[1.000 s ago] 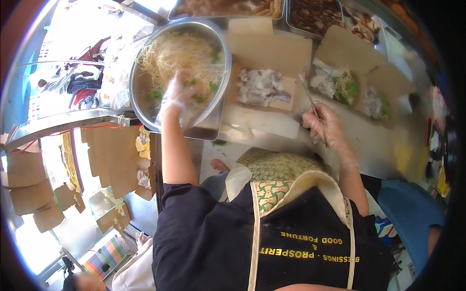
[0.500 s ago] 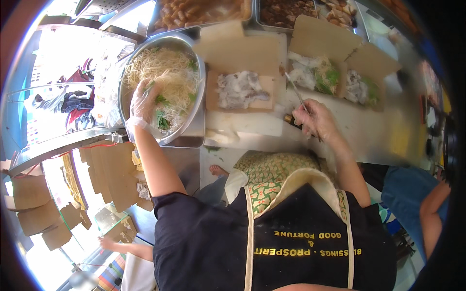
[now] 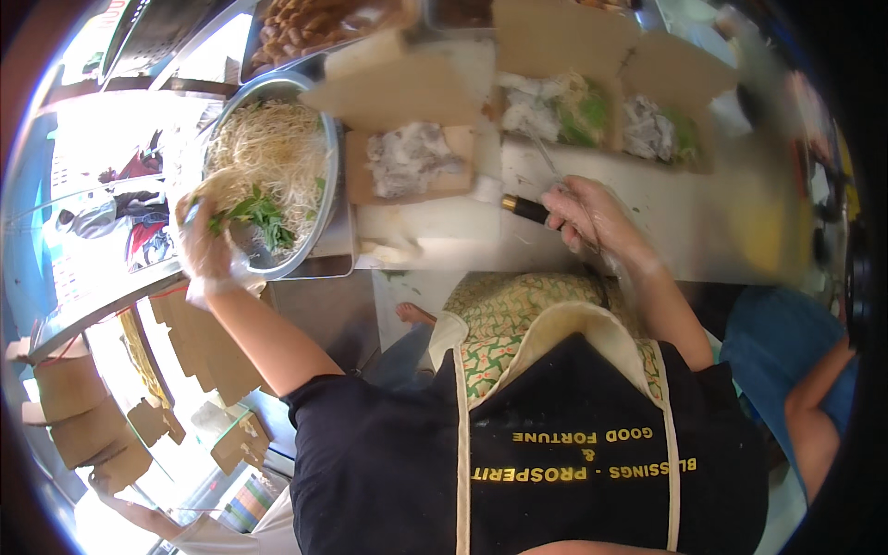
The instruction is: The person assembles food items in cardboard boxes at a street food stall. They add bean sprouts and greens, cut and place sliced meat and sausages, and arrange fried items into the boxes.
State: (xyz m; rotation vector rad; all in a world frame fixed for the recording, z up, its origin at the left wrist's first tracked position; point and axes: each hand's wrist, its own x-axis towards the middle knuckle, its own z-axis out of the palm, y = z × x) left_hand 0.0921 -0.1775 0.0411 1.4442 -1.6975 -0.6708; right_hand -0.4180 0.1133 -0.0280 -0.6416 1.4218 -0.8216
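My left hand (image 3: 205, 242), in a clear glove, is at the near left rim of a metal bowl (image 3: 326, 199). Its fingers are curled around green leaves (image 3: 263, 218), part of which lie in the bowl. Pale bean sprouts (image 3: 268, 139) fill much of the bowl. My right hand (image 3: 592, 222), gloved too, is closed around a thin metal utensil (image 3: 549, 159) pointing away to the left; its exact kind is unclear. A black handle with a gold end (image 3: 525, 208) sits against those fingers; I cannot tell whether it is held. An open cardboard box (image 3: 363, 178) holds pale, greyish food (image 3: 412, 159).
Two more open boxes (image 3: 638, 97) with pale food and greens stand at the far right of the white counter (image 3: 444, 227). Trays of brown food (image 3: 305, 32) line the back. Another person's arm (image 3: 819, 407) shows at the right edge.
My left hand has come from the sprouts to the bowl's near left rim, with green leaves at its fingers. My right hand keeps the utensil. The whole view has shifted.
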